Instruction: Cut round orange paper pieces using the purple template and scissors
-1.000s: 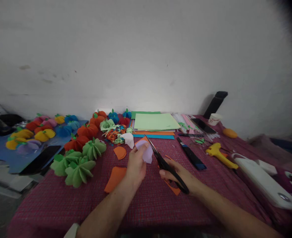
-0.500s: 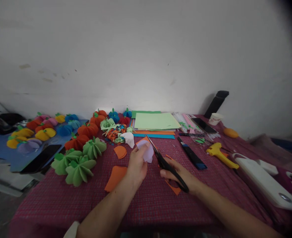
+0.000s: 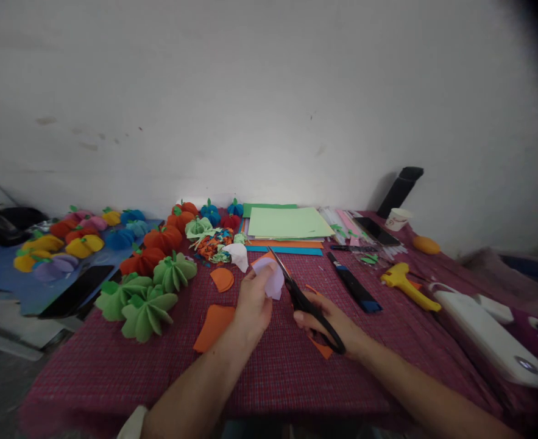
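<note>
My left hand (image 3: 253,305) pinches a small pale lilac paper piece (image 3: 271,279) with an orange layer behind it, held above the maroon tablecloth (image 3: 273,372). My right hand (image 3: 330,323) grips black scissors (image 3: 303,299), whose blades point up and left against the right edge of the paper. Orange paper cut-outs (image 3: 214,326) lie on the cloth just left of my left hand, and another orange scrap (image 3: 320,349) lies under my right hand.
Green paper pumpkins (image 3: 147,299) and orange ones (image 3: 156,247) crowd the left; more coloured ones sit on a blue sheet (image 3: 3,280) beside a black phone (image 3: 74,292). Paper sheets (image 3: 287,224) lie at the back. A yellow glue gun (image 3: 406,281), black cutter (image 3: 353,283) and white cup (image 3: 395,218) lie right.
The scissors have closed a little along the paper's edge. Both hands stay almost in the same place, and the camera view has shifted slightly.
</note>
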### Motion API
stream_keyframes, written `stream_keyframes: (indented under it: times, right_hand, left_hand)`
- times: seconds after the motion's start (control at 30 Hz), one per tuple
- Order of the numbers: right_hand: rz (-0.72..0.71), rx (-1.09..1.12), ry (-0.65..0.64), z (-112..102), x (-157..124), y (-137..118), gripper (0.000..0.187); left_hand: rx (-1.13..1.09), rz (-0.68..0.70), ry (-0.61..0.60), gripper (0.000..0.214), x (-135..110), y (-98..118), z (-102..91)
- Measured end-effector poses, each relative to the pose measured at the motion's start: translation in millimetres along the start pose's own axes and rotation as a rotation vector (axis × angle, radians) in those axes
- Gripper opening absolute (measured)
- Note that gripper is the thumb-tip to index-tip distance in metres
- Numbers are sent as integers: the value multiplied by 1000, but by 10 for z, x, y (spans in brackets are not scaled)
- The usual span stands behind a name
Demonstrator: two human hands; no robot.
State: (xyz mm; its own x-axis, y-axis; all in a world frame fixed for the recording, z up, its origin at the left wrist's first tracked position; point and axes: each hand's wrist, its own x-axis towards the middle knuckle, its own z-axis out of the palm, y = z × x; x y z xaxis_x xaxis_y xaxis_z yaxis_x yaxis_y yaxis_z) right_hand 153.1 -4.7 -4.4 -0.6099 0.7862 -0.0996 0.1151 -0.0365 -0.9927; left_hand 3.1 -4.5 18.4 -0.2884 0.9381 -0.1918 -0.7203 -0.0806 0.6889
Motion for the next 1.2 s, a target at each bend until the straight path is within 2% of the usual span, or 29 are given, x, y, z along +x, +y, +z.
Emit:
stream_keyframes:
  times: [0.4,0.83,1.2]
  right_hand:
    - [-5,18,-1,-13,5,70,31]
    - [76,9,-63,-132,-83,19,36]
    - [8,-260,-58,-318,-106,-102,40]
  left_hand:
    - [-4,-13,-4,25,-9,-1,7]
    - [61,10,7,22,-37,-1,22]
    - [106,18,-6,21,-46,-16,5]
